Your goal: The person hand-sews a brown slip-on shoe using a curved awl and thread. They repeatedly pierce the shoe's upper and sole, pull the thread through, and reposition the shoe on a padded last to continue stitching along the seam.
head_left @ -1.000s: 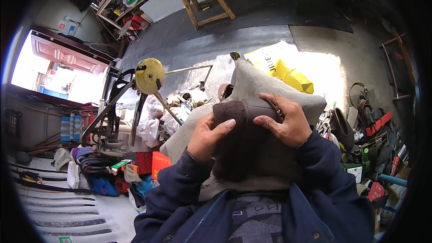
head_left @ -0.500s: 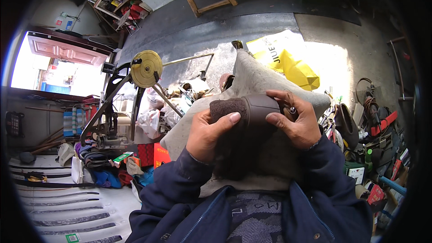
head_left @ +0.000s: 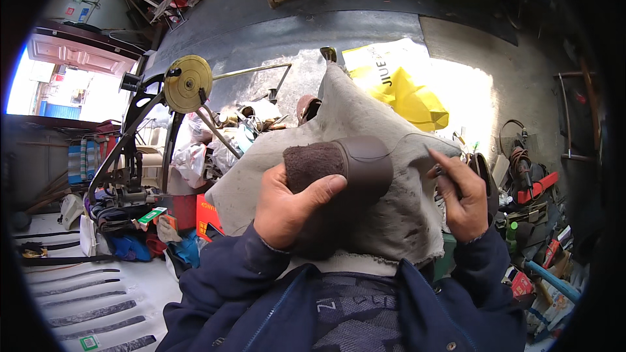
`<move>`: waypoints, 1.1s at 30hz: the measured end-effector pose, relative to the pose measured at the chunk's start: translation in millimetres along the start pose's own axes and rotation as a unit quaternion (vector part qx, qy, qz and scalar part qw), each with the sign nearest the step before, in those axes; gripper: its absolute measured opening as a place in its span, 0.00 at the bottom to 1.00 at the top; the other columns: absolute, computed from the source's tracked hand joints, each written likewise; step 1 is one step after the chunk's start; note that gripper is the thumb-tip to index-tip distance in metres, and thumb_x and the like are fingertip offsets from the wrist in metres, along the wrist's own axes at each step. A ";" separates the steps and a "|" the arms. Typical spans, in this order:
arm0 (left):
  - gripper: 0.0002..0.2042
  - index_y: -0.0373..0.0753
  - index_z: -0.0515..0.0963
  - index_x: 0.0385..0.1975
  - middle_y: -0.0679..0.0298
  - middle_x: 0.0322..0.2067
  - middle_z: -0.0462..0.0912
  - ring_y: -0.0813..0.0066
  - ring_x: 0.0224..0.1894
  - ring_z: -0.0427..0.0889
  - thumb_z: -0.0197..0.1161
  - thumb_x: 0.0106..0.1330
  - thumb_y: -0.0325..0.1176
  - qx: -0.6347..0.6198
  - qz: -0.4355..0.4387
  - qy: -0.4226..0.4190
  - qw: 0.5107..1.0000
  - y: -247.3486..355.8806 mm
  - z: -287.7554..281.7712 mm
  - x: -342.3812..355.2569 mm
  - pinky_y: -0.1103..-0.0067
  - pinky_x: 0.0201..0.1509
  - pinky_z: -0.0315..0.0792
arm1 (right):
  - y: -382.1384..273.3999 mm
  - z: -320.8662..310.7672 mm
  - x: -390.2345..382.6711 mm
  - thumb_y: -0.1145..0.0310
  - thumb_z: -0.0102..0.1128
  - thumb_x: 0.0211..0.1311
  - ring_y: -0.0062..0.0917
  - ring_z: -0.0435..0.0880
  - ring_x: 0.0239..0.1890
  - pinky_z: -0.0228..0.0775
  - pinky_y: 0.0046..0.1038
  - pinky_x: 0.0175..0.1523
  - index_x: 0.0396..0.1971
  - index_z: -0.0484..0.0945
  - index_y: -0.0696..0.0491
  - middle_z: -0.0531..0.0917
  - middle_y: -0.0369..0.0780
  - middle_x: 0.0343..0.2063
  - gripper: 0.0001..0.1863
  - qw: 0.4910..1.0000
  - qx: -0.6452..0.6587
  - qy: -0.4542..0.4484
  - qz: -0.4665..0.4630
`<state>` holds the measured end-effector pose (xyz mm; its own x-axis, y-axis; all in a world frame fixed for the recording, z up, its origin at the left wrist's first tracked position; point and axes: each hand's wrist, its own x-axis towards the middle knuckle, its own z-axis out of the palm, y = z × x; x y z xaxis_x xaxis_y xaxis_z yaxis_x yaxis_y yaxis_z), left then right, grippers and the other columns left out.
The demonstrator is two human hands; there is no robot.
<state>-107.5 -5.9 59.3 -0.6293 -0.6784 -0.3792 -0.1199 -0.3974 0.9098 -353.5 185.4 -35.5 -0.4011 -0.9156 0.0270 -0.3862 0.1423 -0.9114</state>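
My left hand grips a dark brown fleece-lined shoe above my lap, its thumb pressed on the fuzzy part. A thin thread runs from the seam on the smooth brown side toward my right hand. That hand is off to the right, apart from the shoe, with the index finger stretched out. The other fingers are curled round a small tool with a metal end, mostly hidden by them. Beneath the shoe, a grey cloth covers my lap.
A hand-cranked machine with a brass-coloured wheel stands at the left. Beyond the cloth lies a yellow and white bag. Tools and scraps, including a red bar, crowd the right side. Black strips lie on a white surface at lower left.
My right hand has let go of the shoe and moved right and down, the thread now showing between them. My left hand still holds the shoe. The whole view has shifted slightly.
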 end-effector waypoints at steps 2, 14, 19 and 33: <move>0.12 0.30 0.85 0.49 0.62 0.44 0.90 0.79 0.44 0.86 0.73 0.69 0.27 0.034 0.007 -0.001 0.999 -0.1 3.7 1.0 0.78 0.53 0.80 | -47.6 9.8 5.9 0.89 0.54 0.64 0.31 0.85 0.36 0.77 0.27 0.46 0.67 0.76 0.59 0.83 0.46 0.35 0.30 0.990 0.079 -0.108 -0.033; 0.10 0.30 0.85 0.48 0.64 0.42 0.90 0.80 0.43 0.86 0.70 0.69 0.24 0.062 0.044 0.008 0.997 -4.8 16.2 6.3 0.80 0.52 0.79 | -87.8 13.3 36.1 0.86 0.58 0.63 0.43 0.87 0.38 0.78 0.32 0.45 0.67 0.75 0.57 0.86 0.51 0.41 0.30 0.979 0.096 -0.166 -0.072; 0.10 0.30 0.85 0.48 0.64 0.42 0.90 0.81 0.43 0.85 0.70 0.69 0.23 0.068 0.050 0.008 0.996 -7.3 16.2 4.7 0.80 0.51 0.79 | -92.7 10.8 38.5 0.85 0.58 0.64 0.44 0.85 0.35 0.77 0.34 0.43 0.67 0.76 0.56 0.84 0.50 0.36 0.29 0.978 0.071 -0.181 -0.077; 0.09 0.31 0.83 0.47 0.67 0.38 0.87 0.83 0.40 0.81 0.68 0.70 0.24 0.106 0.063 -0.007 0.992 -11.4 16.3 -2.4 0.81 0.47 0.76 | -114.5 3.2 28.1 0.90 0.53 0.59 0.33 0.84 0.28 0.77 0.30 0.37 0.66 0.77 0.57 0.82 0.44 0.28 0.33 0.979 -0.038 -0.187 -0.067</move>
<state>-117.1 10.3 52.5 -0.6606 -0.7047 -0.2586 -0.1977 -0.1690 0.9656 -317.9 142.2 68.2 -0.0149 -0.9997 -0.0208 -0.4808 0.0254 -0.8765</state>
